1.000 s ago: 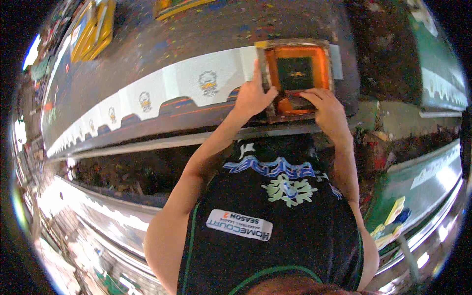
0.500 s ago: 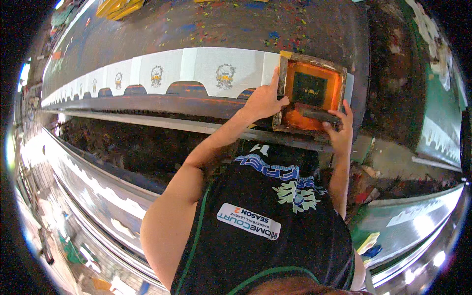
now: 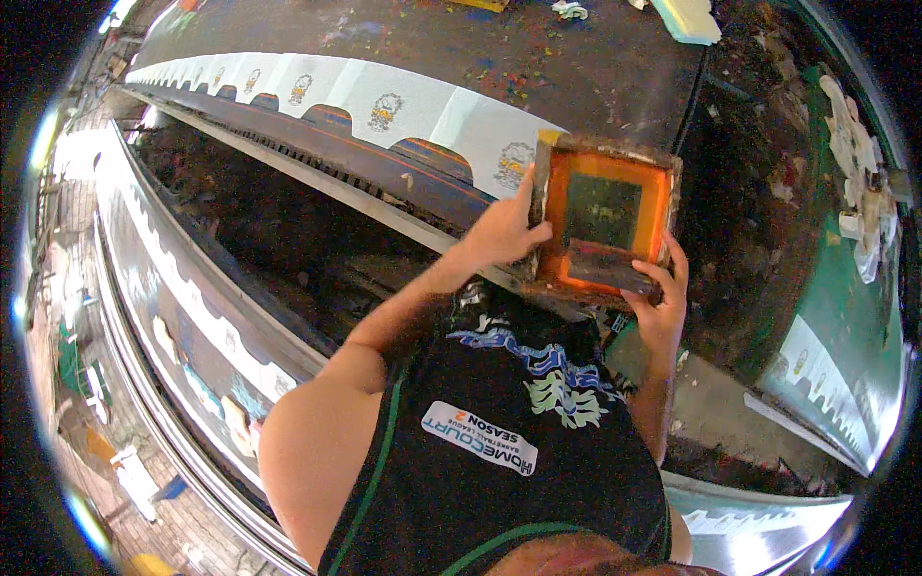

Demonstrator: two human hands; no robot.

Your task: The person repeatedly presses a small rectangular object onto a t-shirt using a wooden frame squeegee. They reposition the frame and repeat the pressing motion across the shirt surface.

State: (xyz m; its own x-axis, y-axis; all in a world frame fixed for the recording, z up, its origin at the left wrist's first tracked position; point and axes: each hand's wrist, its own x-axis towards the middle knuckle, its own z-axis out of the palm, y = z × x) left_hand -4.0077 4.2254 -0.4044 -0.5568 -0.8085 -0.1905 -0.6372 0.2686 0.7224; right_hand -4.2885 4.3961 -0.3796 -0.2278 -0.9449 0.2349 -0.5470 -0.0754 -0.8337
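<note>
A wooden screen-printing frame (image 3: pixel 675 197) with an orange-edged mesh and a dark square in its middle is between my hands, near the table's front edge. My left hand (image 3: pixel 501 232) grips its left side, the index finger stretched along the wood. Inside the frame a dark squeegee (image 3: pixel 605 265) lies across the nearer part of the mesh. My right hand (image 3: pixel 663 302) pinches the squeegee's right end, with fingers against the frame's right side. Just left of the frame, a printed emblem shows on a white cut piece (image 3: pixel 459 115); the frame hides part of that print.
Similar white pieces with emblems (image 3: pixel 301 89) run in a row to the far left along the dark, paint-specked table (image 3: pixel 413 43). Another long table (image 3: pixel 192 288) with white pieces stands at the left. On the right is a green surface (image 3: pixel 831 278) with crumpled white material (image 3: pixel 853 182).
The frame has shifted right off the row's end piece, uncovering a print beside it. Both hands moved with it, the squeegee still inside. My view has turned, so the row now slants.
</note>
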